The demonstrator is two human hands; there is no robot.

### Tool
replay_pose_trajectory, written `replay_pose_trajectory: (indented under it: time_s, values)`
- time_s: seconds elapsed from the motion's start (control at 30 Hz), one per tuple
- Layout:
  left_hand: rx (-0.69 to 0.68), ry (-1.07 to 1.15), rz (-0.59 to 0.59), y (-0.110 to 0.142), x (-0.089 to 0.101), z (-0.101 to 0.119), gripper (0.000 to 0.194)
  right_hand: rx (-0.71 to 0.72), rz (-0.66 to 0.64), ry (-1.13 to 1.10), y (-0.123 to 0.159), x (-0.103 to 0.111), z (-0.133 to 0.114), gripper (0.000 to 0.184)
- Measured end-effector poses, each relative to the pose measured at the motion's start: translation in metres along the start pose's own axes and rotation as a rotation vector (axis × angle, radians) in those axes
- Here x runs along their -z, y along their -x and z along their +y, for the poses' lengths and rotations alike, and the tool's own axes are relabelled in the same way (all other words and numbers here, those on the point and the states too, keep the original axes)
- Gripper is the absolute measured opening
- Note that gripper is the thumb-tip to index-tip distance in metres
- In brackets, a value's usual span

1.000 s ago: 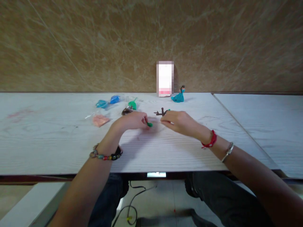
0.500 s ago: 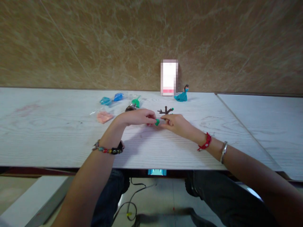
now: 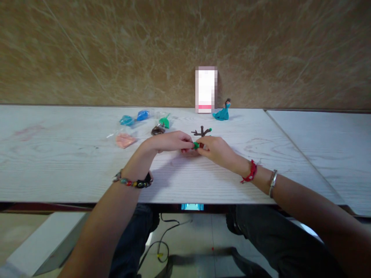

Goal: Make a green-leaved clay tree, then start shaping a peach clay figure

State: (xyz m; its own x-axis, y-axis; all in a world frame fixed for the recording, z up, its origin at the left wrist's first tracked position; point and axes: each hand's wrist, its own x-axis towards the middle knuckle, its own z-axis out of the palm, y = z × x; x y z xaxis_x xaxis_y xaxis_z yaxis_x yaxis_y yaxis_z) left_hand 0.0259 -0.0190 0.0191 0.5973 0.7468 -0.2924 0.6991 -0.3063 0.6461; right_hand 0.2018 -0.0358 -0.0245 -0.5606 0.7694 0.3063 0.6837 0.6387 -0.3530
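Note:
My left hand (image 3: 176, 141) pinches a small lump of green modelling clay (image 3: 196, 145) above the white wood-grain table. From the other side, the fingertips of my right hand (image 3: 215, 148) close on the same green lump. Just behind my right hand stands a brown clay tree (image 3: 201, 131) with bare branches and a bit of green at one branch tip. Its lower part is largely hidden by my right hand.
Left of the tree lie bags of clay: green (image 3: 164, 122), brown (image 3: 158, 129), pink (image 3: 125, 140), teal (image 3: 126, 120) and blue (image 3: 143, 115). A blurred-out upright phone-like panel (image 3: 206, 90) leans on the marble wall. Beside it stands a teal-dressed figurine (image 3: 222, 112).
My right fingertips have come together with the left ones at the green clay; before, they were apart from it. The whole view has shifted slightly.

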Motion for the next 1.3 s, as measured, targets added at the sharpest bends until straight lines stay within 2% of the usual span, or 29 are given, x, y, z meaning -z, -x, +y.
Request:
replay_pose_trajectory:
  time_s: [0.1, 0.3, 0.5, 0.63, 0.8, 1.1, 1.3]
  values:
    - [-0.009, -0.047, 0.023, -0.001, 0.000, -0.002, 0.023, 0.042, 0.031, 0.038, 0.001, 0.002, 0.000, 0.021]
    - [-0.033, -0.086, 0.005, -0.003, 0.000, -0.005, 0.027, 0.082, 0.022, 0.084, 0.002, 0.003, 0.002, 0.019]
    - [-0.043, -0.027, 0.022, -0.001, 0.001, -0.004, 0.034, 0.034, 0.075, -0.106, 0.000, 0.003, -0.002, 0.017]
    - [-0.048, 0.002, 0.057, -0.002, 0.001, -0.003, 0.033, 0.020, 0.127, -0.247, 0.000, 0.005, -0.002, 0.022]
    - [-0.072, 0.034, 0.091, -0.003, 0.000, -0.001, 0.030, 0.101, 0.174, -0.182, 0.001, 0.010, -0.003, 0.013]
    - [-0.086, 0.128, 0.077, -0.003, -0.002, -0.004, 0.029, 0.195, 0.215, -0.112, 0.003, 0.011, -0.002, 0.017]
    - [-0.178, 0.140, 0.125, -0.002, -0.003, 0.001, 0.021, 0.201, 0.285, -0.206, 0.003, 0.014, -0.002, 0.014]
